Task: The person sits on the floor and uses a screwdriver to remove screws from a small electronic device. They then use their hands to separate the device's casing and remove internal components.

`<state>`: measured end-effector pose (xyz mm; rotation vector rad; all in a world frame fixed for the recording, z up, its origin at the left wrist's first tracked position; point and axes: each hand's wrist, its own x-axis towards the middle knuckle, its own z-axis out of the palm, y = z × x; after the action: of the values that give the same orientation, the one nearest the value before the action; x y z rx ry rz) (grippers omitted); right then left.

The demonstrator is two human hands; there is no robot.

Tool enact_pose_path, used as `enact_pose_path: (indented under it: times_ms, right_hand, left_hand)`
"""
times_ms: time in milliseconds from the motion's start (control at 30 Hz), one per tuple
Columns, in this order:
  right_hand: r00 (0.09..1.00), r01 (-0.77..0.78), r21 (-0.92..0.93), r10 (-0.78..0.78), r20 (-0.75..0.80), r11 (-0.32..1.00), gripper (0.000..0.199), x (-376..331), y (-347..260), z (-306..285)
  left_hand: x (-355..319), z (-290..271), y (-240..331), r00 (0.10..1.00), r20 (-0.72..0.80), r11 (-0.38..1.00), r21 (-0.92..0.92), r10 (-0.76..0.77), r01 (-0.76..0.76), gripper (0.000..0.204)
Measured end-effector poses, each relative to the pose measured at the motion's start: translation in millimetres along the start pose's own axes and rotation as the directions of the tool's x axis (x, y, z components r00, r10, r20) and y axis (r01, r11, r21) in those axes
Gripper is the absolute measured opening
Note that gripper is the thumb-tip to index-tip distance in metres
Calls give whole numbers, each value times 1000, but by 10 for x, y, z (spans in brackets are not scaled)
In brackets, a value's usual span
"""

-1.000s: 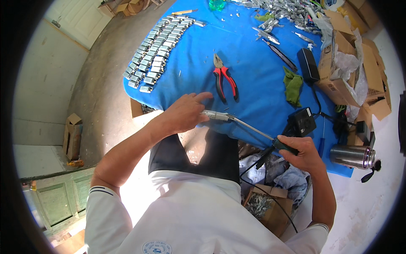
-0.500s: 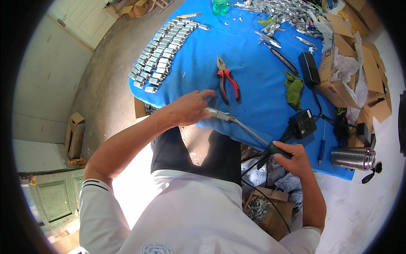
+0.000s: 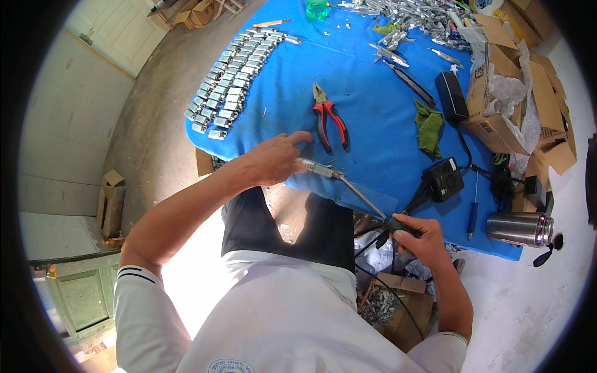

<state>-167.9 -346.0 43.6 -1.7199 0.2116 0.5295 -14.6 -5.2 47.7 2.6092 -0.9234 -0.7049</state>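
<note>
My left hand (image 3: 277, 160) is closed around one end of a small, narrow silver metal part (image 3: 318, 168) at the near edge of the table, its index finger pointing away to the right. In my right hand (image 3: 426, 239) is a screwdriver (image 3: 364, 198) with a dark green handle, fingers wrapped round it. The shaft slants up and left, and its tip meets the right end of the metal part; whether it sits inside cannot be seen. Just beyond my left hand lie red-and-black pliers (image 3: 334, 121), jaws pointing away.
Rows of silver metal pieces (image 3: 233, 81) line the blue cloth's (image 3: 283, 93) left side. A heap of similar parts (image 3: 416, 18) lies far right. Along the right are a green rag (image 3: 428, 128), a black box with cables (image 3: 446, 180), a blue-handled screwdriver (image 3: 474, 219), a steel flask (image 3: 517, 229) and cardboard boxes (image 3: 491, 112).
My right hand and the screwdriver have shifted a little left. My left hand still grips the metal part, and the whole view has moved slightly.
</note>
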Motion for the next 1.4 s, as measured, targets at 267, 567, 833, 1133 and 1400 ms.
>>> enact_pose_path:
  times_ms: [267,567,833,1133,1400]
  right_hand:
    - [981,179,-257,-191,-21,950,38,-33,8,-2]
    - [889,417,-666,-430,158,618,39,-14,-738,-277]
    - [884,417,-776,-409,226,473,38,-59,-1101,-259]
    - [922,337,-678,-375,97,653,39,-280,-1147,-99]
    - [951,272,-691,-298,86,670,37,-295,-1185,150]
  left_hand:
    - [-8,-40,69,999,25,997,64,-35,34,35]
    - [-99,364,140,949,-315,996,84,8,19,28]
    - [-70,396,100,940,-339,998,68,25,-1,27]
    - [-80,398,135,936,-351,999,36,-10,24,28]
    - [-93,481,142,918,-396,999,19,-20,30,29]
